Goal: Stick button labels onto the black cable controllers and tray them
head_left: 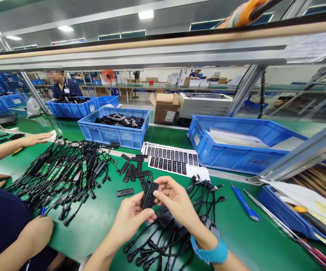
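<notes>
My left hand (131, 214) grips the lower left side of a small black plastic controller case (150, 195) with a row of raised buttons or holes. My right hand (174, 199) pinches its right edge near the top, thumb on the face. Beneath my hands lies a bunch of black cabled controllers (164, 216) with their connectors spread toward me. Loose black covers (125, 192) are scattered just beyond my left hand. Farther back lie sheets of black label stickers (168, 165). A wider heap of black cables with green circuit boards (57, 171) spreads to the left.
A blue bin of black parts (112, 133) and a blue bin with papers (236, 150) stand at the back. On the right lie a blue cutter (244, 203) and a small blue tray (287, 214). A co-worker's hand with a pen (35, 233) is at left.
</notes>
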Motion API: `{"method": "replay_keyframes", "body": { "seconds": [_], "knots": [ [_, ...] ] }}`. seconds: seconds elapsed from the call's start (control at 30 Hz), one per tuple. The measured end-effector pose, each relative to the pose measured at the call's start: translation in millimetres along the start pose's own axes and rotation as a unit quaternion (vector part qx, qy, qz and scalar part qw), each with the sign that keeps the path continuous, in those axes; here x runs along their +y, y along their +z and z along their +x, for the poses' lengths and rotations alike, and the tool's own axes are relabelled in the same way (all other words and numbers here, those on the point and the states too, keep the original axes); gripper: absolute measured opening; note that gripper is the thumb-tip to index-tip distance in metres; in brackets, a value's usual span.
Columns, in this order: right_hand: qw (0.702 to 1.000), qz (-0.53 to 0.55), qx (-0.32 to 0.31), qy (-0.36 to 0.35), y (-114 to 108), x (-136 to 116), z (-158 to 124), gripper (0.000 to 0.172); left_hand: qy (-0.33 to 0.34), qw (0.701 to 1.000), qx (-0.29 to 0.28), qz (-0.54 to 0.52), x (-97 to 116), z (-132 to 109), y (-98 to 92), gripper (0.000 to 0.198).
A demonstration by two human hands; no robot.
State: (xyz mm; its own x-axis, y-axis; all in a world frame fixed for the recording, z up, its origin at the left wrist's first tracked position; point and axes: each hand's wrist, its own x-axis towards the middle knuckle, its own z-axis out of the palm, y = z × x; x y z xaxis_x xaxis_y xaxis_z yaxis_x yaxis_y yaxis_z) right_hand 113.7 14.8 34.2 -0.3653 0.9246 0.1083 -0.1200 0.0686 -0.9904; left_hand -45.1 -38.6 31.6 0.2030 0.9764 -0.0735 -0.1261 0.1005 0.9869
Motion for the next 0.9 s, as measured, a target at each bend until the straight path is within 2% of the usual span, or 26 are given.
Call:
{"method": "replay_keyframes", "body": {
  "seconds": [0.17, 0.33, 0.43, 0.53, 0.63, 0.7, 0.8, 0.87, 0.9],
  "knots": [
    [0.999, 0.025, 0.012, 0.016, -1, 1, 3, 0.045, 0.022, 0.998, -0.016, 0.064, 4, -3, -0.7, 0.036],
    [0.999, -0.015, -0.046, 0.020, -3, 2, 2, 0.042, 0.050, 0.980, -0.012, 0.195, 6, -8, 2.0, 0.033],
    [0.999, -0.031, -0.015, 0.008, -1, 2, -2, 0.042, 0.051, 0.973, -0.007, 0.226, 5, -8, 5.2, 0.031],
    [1.000, 0.007, 0.019, -0.004, -6, 3, 2, 0.041, 0.065, 0.962, 0.000, 0.265, 4, -4, 4.3, 0.032],
    [0.987, -0.055, 0.154, -0.008, -36, 4, 20, 0.044, 0.072, 0.937, 0.032, 0.340, -1, 5, -1.1, 0.036],
    [0.958, -0.159, 0.240, 0.011, -66, 7, 33, 0.047, 0.044, 0.913, 0.050, 0.402, -10, 12, -3.9, 0.038],
    [0.923, -0.260, 0.279, 0.042, -108, 11, 42, 0.042, -0.002, 0.876, 0.031, 0.482, -25, 19, -1.4, 0.035],
    [0.896, -0.334, 0.289, 0.052, -123, 14, 42, 0.035, -0.013, 0.863, 0.006, 0.504, -33, 21, 3.6, 0.031],
    [0.876, -0.396, 0.272, 0.051, -124, 15, 42, 0.032, -0.014, 0.860, -0.002, 0.511, -35, 21, 5.5, 0.028]
  ]
}}
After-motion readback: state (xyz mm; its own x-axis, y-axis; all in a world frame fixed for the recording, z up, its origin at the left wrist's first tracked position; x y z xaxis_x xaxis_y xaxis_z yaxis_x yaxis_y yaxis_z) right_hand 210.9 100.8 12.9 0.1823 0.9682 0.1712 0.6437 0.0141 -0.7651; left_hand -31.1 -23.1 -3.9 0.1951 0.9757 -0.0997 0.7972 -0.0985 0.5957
